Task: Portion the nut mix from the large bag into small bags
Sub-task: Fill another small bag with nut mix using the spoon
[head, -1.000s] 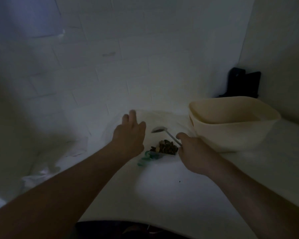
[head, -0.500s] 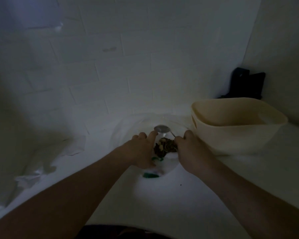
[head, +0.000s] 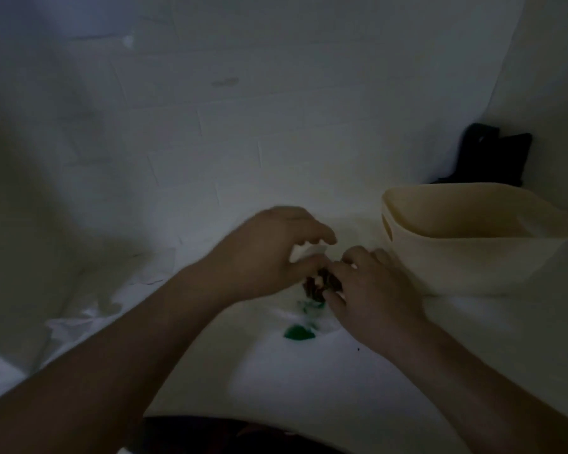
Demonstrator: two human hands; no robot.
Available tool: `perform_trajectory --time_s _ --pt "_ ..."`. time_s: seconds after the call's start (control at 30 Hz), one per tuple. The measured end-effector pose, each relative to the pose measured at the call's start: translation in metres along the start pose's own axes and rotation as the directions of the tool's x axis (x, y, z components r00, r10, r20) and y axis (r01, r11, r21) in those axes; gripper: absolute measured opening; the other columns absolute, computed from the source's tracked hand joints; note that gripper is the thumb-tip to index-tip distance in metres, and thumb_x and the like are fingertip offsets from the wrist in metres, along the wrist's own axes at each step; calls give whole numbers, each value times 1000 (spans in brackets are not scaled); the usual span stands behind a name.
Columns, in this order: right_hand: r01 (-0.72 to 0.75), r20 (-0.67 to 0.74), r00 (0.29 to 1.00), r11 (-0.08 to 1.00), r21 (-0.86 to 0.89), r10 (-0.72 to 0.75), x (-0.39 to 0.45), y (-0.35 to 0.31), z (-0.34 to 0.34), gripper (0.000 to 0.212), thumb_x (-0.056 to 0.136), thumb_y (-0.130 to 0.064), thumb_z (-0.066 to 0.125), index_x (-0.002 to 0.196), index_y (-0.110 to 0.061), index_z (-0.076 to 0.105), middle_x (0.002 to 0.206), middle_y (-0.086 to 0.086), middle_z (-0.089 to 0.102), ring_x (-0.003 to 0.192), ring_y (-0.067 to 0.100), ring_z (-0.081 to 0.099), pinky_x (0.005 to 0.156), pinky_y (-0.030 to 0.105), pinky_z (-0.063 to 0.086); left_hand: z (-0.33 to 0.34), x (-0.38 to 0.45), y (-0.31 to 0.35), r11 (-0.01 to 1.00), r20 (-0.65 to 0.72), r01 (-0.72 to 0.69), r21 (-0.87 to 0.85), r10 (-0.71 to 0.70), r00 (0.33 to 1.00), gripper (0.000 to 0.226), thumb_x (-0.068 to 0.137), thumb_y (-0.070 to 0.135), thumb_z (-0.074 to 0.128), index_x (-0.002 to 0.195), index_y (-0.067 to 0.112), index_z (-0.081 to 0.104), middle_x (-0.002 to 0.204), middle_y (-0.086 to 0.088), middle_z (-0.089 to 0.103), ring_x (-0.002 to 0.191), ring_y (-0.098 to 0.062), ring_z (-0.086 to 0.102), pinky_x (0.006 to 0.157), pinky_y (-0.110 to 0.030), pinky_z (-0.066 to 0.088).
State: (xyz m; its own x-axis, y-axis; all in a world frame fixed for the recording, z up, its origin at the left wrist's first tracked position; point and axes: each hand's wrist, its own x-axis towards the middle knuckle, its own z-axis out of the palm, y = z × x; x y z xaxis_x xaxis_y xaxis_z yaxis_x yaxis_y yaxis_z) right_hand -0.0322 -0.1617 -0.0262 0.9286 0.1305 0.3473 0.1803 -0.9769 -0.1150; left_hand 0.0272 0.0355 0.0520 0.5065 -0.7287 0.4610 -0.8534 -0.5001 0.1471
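On white cloth-covered table (head: 309,381), dim light, both hands meet over a small clear bag (head: 312,309) with green print, dark lumpy nut mix (head: 322,285) bunched inside. Left hand (head: 266,253) fingers curled, pinching thin plastic at bag's top. Right hand (head: 371,290) fingers curled, gripping bag's right side. Smooth cream plastic tub (head: 473,253), rounded rectangular with slot handle, just right of hands. Dark blurred object (head: 492,155) behind tub.
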Motion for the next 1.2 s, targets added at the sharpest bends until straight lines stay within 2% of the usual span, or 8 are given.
perform_trajectory --time_s 0.07,0.17,0.27,0.37,0.63,0.8,0.9,1.2 --pt "61 -60 997 992 111 -54 5 -12 3 32 95 -42 64 121 -25 69 118 -3 57 102 23 51 79 38 53 -19 -21 -14 999 -245 1 54 13 970 15 99 24 66 110 19 75 96 7 69 85 -4 58 80 -15 42" --pt "110 -62 993 955 275 -97 14 -36 11 38 97 -43 61 130 -26 66 126 -7 55 116 18 50 97 37 51 -31 -68 -55 926 -427 373 63 -313 848 13 93 8 62 104 12 68 93 2 63 85 -14 57 74 -22 41" --pt "132 -123 988 931 340 -95 21 -59 18 36 98 -44 60 131 -31 64 124 -11 53 115 15 51 95 31 47 -25 -117 -114 684 -215 703 193 -670 711 27 88 8 69 114 10 70 102 -7 67 96 -29 64 86 -36 50" --pt "159 -131 984 913 375 -117 26 -78 26 34 97 -43 62 128 -31 64 122 -10 52 110 15 52 90 32 50 -10 -154 -144 556 56 746 368 -814 579 35 90 30 62 120 15 73 115 -13 72 105 -32 67 93 -34 50" --pt "161 -143 984 887 432 -109 32 -93 38 27 97 -39 62 123 -31 66 119 -14 50 111 12 52 93 28 48 -17 -154 -139 596 -134 758 265 -755 641 20 102 22 60 105 16 79 105 -9 79 96 -29 72 84 -33 51" --pt "155 -253 967 801 579 -5 37 -87 16 17 98 -32 63 113 -30 71 108 -20 58 94 -1 57 79 11 45 -68 -86 -60 728 -398 670 -144 -663 634 20 99 40 69 108 25 81 94 10 79 86 -7 73 86 -24 55" --pt "210 -343 937 687 696 61 38 -85 -7 17 97 -29 67 112 -26 72 104 -16 68 92 2 67 77 11 52 -69 -52 -11 752 -348 502 -428 -650 676 11 94 29 75 105 32 78 84 13 78 78 0 74 80 -26 60" --pt "55 -161 984 732 679 76 19 -29 -2 11 83 -38 80 89 -31 73 82 -18 71 77 0 67 63 10 46 32 -26 5 208 189 438 -875 -686 703 14 85 0 82 88 9 72 78 -11 71 74 -22 66 75 -36 54"
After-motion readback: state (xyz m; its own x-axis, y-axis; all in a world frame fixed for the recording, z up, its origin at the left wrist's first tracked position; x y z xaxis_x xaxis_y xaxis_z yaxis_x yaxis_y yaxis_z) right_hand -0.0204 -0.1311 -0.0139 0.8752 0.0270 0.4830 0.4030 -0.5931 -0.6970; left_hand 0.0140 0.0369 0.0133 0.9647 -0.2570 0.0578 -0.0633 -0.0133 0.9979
